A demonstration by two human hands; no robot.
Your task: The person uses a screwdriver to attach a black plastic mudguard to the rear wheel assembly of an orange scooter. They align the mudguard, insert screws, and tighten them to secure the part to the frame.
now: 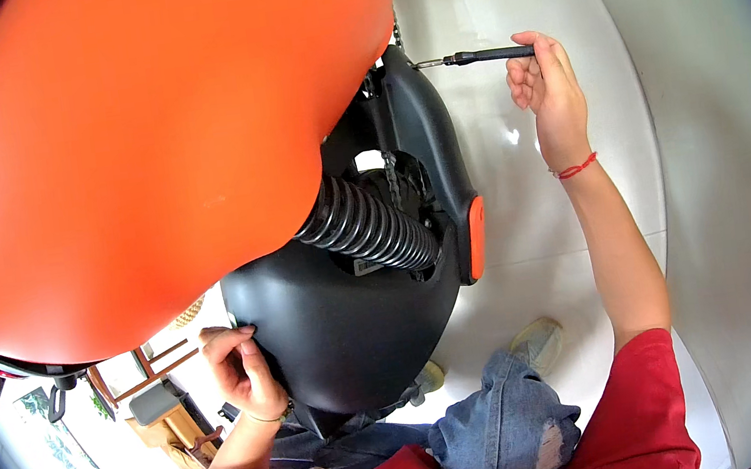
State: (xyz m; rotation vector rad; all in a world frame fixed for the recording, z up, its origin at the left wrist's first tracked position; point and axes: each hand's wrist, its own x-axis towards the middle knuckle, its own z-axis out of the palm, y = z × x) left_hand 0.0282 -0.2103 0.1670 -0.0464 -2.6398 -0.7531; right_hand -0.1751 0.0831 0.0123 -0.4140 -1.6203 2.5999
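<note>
In my right hand is a slim screwdriver-like tool with a black handle and a thin metal shaft. The fingers close round the handle's end. Its tip meets the outer edge of the black swingarm cover, near the upper end. My left hand is closed at the left edge of the black rear fender. A small dark bit shows at its fingertips; what it is, I cannot make out. Between fender and cover sits a black coil spring. The large orange body of the motorbike fills the upper left.
An orange reflector-like piece ends the cover. Part of a chain shows behind the spring. A pale curved wall stands at the right. Wooden furniture is at the lower left. My jeans-clad knee is bent below the fender.
</note>
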